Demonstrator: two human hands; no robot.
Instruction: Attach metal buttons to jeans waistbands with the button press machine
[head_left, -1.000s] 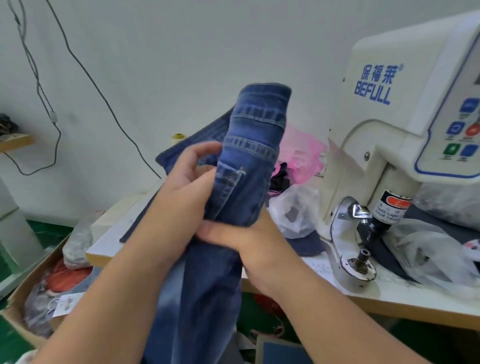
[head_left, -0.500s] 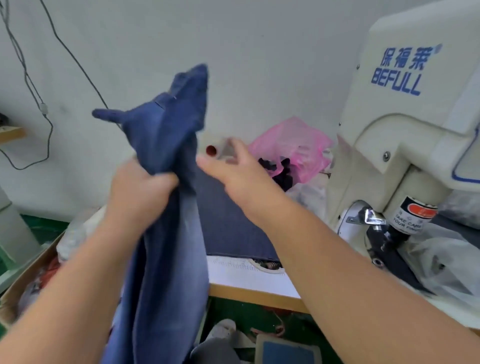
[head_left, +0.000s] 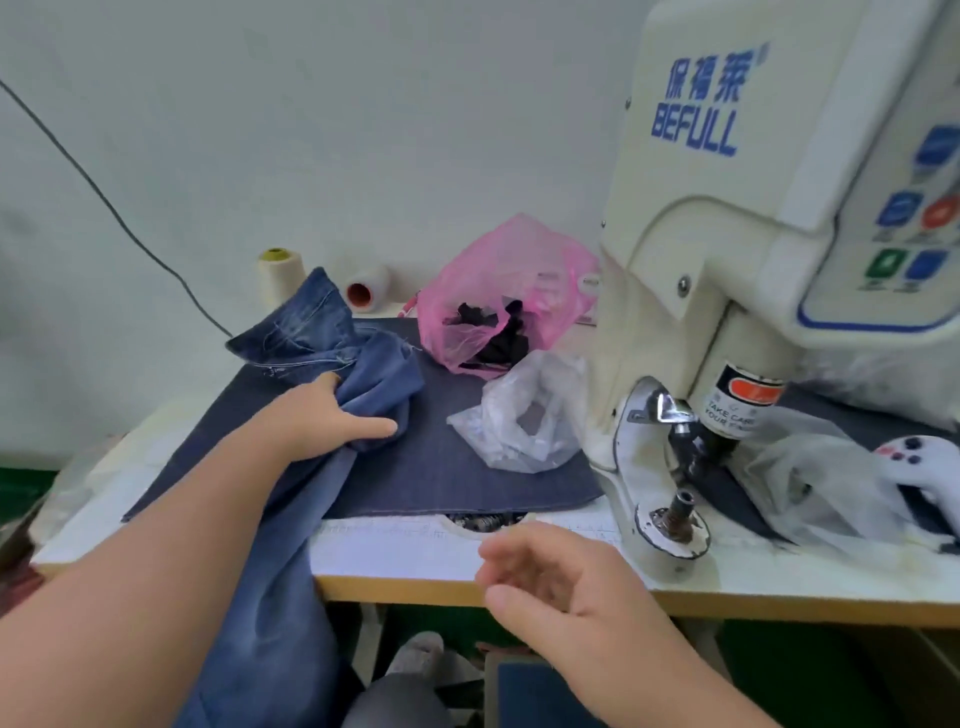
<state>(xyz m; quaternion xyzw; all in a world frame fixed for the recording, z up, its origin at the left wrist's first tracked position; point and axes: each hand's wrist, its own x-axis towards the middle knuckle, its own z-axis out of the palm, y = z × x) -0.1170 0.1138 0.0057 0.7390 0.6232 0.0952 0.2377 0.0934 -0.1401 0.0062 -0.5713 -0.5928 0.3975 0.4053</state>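
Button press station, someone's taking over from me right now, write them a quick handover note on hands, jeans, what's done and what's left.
Left hand: gripping the jeans, bunched on the dark cloth on the table, their legs hanging over the front edge.
Right hand: empty, open, hovering at the table's front edge, left of the press die.
Button press machine: nothing under the die.
Done: cannot tell whether this pair has its button; none shows.
Left: check the waistband; if it is bare, bring it to the die and press. A clear bag lies between jeans and machine.

jeans (head_left: 332, 358) left on table (head_left: 415, 551) | bags (head_left: 519, 410) centre | press machine (head_left: 753, 260) right, perhaps overhanging edge
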